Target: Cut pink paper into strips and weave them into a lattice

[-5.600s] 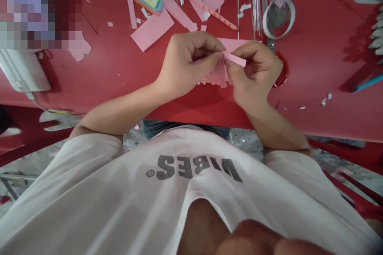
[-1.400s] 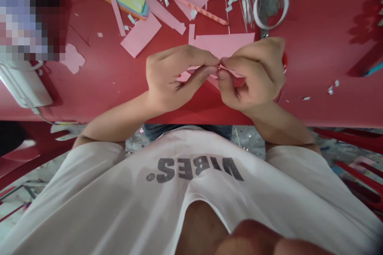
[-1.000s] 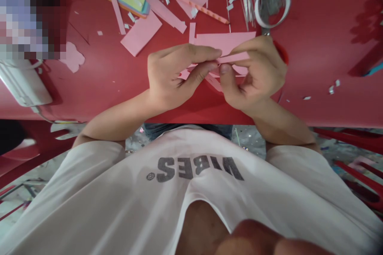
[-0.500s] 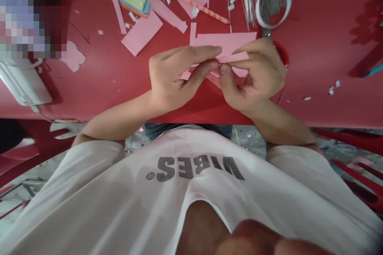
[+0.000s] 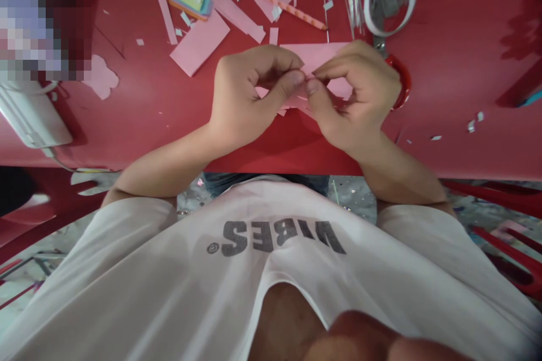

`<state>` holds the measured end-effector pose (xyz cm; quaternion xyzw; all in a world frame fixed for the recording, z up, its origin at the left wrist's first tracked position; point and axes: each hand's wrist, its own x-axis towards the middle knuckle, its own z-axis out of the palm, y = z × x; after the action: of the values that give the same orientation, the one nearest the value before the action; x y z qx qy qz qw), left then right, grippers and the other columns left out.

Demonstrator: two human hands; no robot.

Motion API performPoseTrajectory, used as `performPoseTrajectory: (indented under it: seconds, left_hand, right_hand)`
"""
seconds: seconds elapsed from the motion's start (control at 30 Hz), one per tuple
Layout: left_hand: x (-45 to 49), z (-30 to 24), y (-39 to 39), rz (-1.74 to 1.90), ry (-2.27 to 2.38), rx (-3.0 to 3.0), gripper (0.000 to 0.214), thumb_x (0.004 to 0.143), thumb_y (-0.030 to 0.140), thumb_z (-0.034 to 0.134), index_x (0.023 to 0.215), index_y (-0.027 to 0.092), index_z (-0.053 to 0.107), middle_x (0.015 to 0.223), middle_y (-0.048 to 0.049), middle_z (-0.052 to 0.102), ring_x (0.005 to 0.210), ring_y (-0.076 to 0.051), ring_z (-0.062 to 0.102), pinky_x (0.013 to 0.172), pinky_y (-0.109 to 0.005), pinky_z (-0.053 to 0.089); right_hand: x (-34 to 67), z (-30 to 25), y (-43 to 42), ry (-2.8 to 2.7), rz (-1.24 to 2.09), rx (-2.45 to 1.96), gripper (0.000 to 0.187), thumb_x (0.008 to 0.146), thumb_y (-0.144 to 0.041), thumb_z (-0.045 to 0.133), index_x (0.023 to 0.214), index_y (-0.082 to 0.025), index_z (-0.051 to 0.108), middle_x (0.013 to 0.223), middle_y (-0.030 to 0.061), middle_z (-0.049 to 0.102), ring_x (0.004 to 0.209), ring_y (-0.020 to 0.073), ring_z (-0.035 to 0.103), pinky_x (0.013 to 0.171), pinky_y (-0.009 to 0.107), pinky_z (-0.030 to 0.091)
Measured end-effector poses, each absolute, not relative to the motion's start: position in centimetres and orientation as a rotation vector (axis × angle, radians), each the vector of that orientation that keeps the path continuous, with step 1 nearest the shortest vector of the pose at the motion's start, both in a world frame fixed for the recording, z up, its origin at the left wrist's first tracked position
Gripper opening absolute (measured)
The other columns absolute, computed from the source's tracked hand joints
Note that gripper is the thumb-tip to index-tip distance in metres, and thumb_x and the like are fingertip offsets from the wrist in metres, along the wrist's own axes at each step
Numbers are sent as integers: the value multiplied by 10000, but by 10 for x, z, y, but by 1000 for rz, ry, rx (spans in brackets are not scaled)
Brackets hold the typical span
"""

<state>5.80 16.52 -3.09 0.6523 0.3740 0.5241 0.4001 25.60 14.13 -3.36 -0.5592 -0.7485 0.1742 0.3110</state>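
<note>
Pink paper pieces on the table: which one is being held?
The pink paper sheet, pinched between the left hand and right hand; other pink pieces lie loose on the red table.

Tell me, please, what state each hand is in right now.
Left hand: closed, pinching pink paper between thumb and fingers.
Right hand: closed, pinching the same pink paper.

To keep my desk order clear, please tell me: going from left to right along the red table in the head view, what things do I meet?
White plastic object, pink paper cut-out, left hand, right hand, red scissors handle, small pale paper scraps
</note>
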Motion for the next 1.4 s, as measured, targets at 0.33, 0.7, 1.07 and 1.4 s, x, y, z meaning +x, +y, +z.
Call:
performPoseTrajectory:
  seconds: [0.33,0.7,1.07,1.4]
  left_hand:
    - [46,-43,194,1198,990,1294,202,916,80,709,767,201,770,622,20,562,535,-74,480,476,-270,339]
    - [43,-51,198,1095,980,893,181,851,272,822,1031,247,812,749,14,751,603,-134,701,500,-253,605]
    - [39,-49,203,1103,971,1054,309,776,162,815,1059,283,847,817,8,800,517,-100,572,503,-273,525]
    - [41,-41,200,1098,1014,1084,247,824,139,777,985,322,821,780,41,774,527,-104,588,513,-283,539]
  right_hand:
    - [264,-39,168,-1571,959,-1170,349,825,-675,892,957,-366,796,900,-11,781,758,222,697,644,411,589]
    - [266,-66,181,-1389,941,-1236,406,855,-732,828,1013,-368,740,964,16,733,875,251,691,774,443,627]
    - [270,-62,185,-1216,1019,-1233,353,808,-594,926,1038,-424,719,1024,-21,738,913,243,656,843,480,588]
    - [269,-60,184,-1268,948,-1315,317,865,-674,830,1060,-459,703,937,-18,721,838,257,673,787,474,584]
